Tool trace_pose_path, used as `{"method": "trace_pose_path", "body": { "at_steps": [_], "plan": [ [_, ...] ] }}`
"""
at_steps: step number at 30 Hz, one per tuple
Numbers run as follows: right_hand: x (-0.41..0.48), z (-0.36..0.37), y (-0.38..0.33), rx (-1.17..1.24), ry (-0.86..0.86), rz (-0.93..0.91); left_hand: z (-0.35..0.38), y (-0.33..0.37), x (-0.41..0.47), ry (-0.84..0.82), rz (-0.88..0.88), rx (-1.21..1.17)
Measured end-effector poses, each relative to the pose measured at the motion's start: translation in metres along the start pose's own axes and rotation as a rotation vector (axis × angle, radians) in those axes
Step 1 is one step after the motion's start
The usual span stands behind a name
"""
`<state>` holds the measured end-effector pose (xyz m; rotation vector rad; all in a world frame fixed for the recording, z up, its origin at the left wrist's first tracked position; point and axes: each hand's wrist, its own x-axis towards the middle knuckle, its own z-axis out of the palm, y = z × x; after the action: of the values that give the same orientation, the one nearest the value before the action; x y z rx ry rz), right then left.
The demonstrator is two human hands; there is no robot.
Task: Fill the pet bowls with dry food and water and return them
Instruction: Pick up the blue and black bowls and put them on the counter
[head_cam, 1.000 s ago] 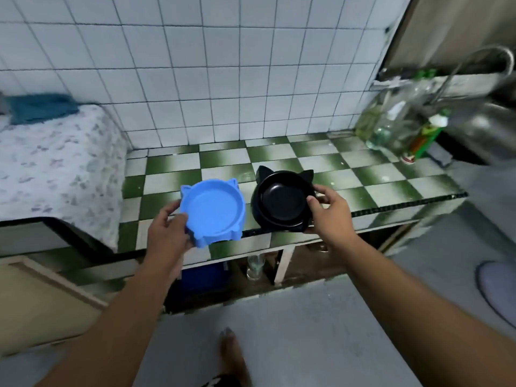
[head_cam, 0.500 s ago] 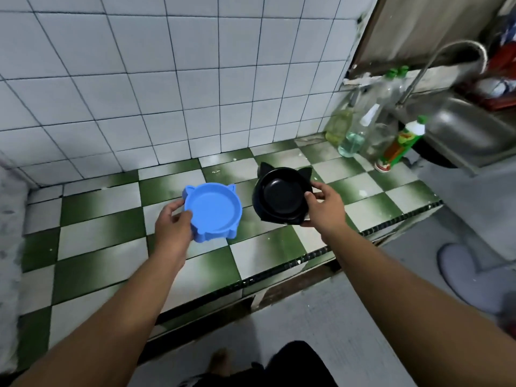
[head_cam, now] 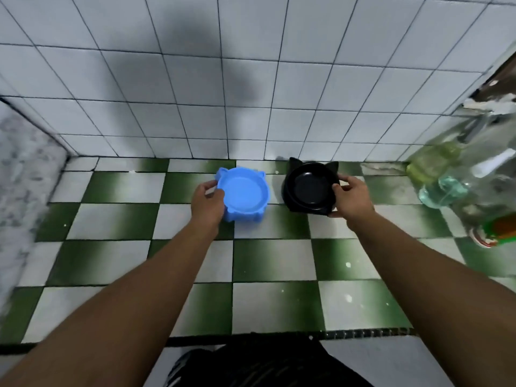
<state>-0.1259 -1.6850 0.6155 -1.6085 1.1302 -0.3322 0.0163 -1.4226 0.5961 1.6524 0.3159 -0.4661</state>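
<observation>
Checkered green-and-white desk (head_cam: pixel 273 261) below a white-tiled wall (head_cam: pixel 195 79), head view: blue bowl (head_cam: pixel 243 192) and black bowl (head_cam: pixel 310 188), both cat-eared and empty, side by side but apart, close to the wall. Left hand (head_cam: pixel 208 203) grips the blue bowl's left rim and right hand (head_cam: pixel 351 196) pinches the black bowl's right rim, one bowl each, likely to seat both level for filling; blurred bottles (head_cam: pixel 435 174) stand far right, well clear

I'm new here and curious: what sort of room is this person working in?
Probably a home kitchen: a green-and-white tiled counter against a white tiled wall, with blurred bottles at its right end. The left hand holds a blue bowl, the right hand a black bowl.
</observation>
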Motion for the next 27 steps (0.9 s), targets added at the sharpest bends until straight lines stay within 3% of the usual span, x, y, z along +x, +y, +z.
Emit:
{"method": "trace_pose_path", "body": {
  "at_steps": [9,17,27],
  "plan": [
    [0.074,0.018,0.016,-0.166,-0.040,-0.040,0.052,0.004,0.032,0.069,0.044,0.053],
    [0.081,0.012,0.023,-0.326,0.037,-0.169,0.055,-0.008,0.054,0.269,0.216,0.419],
    [0.080,0.017,0.024,-0.329,0.013,-0.147,0.056,-0.009,0.056,0.281,0.146,0.378]
  ]
}}
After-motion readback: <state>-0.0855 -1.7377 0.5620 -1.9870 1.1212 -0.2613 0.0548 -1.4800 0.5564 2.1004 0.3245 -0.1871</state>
